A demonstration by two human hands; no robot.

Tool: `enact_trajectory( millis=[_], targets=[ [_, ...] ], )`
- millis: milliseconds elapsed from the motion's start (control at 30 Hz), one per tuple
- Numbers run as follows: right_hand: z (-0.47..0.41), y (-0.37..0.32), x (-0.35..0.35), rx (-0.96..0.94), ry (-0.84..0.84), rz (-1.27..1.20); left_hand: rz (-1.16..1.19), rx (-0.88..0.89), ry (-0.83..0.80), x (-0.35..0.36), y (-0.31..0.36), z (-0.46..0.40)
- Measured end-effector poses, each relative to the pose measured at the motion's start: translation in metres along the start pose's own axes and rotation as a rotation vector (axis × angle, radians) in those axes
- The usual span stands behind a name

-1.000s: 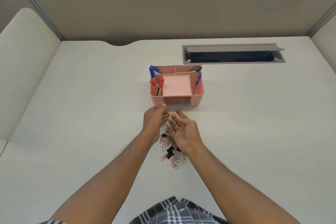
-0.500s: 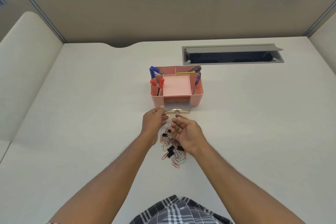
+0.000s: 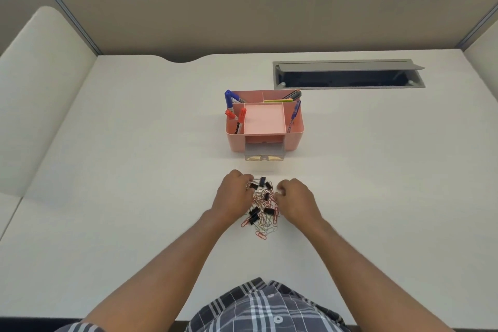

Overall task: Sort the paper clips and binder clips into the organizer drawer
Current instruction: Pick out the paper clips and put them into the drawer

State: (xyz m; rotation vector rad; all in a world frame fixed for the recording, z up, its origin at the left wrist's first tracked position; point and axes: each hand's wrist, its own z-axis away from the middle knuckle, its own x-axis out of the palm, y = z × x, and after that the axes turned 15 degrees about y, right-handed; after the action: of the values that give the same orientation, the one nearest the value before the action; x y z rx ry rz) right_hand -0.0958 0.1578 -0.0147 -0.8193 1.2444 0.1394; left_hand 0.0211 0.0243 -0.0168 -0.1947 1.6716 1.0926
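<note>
Hands rest knuckles-up on a pale desk [image 3: 107, 197], one at each side of a heap of paper clips [image 3: 265, 226] and black binder clips [image 3: 260, 183]. The left hand [image 3: 234, 195] and right hand [image 3: 295, 198] both curl their fingers into the heap; whether either grips a clip cannot be told. Just beyond stands a pink organizer [image 3: 265, 122] holding pens, its clear drawer [image 3: 264, 155] pulled partway out toward the heap.
</note>
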Motion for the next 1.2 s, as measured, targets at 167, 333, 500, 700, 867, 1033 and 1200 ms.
enact_trajectory(
  millis=[167,333,500,700,867,1033,1200],
  targets=[
    [0.012,-0.011,0.01,-0.084,0.035,0.063,-0.07,0.093,0.016,0.002,0.0,0.008],
    [0.01,-0.013,0.01,-0.104,0.009,0.066,-0.049,0.072,0.024,0.001,0.001,0.011],
    [0.002,-0.007,-0.001,-0.037,-0.048,-0.032,-0.02,0.041,0.051,0.001,0.001,0.012],
    [-0.004,0.007,-0.011,0.144,-0.063,-0.297,0.062,-0.048,0.039,-0.002,-0.006,0.012],
    [-0.002,0.01,-0.008,0.191,-0.036,-0.355,0.019,-0.07,0.018,-0.005,-0.01,0.008],
    [0.0,0.01,-0.004,0.192,-0.009,-0.373,-0.094,-0.024,-0.007,-0.003,-0.004,0.008],
    [0.0,0.01,-0.002,0.186,0.0,-0.377,-0.137,-0.028,-0.031,-0.003,0.007,0.007]
  ],
)
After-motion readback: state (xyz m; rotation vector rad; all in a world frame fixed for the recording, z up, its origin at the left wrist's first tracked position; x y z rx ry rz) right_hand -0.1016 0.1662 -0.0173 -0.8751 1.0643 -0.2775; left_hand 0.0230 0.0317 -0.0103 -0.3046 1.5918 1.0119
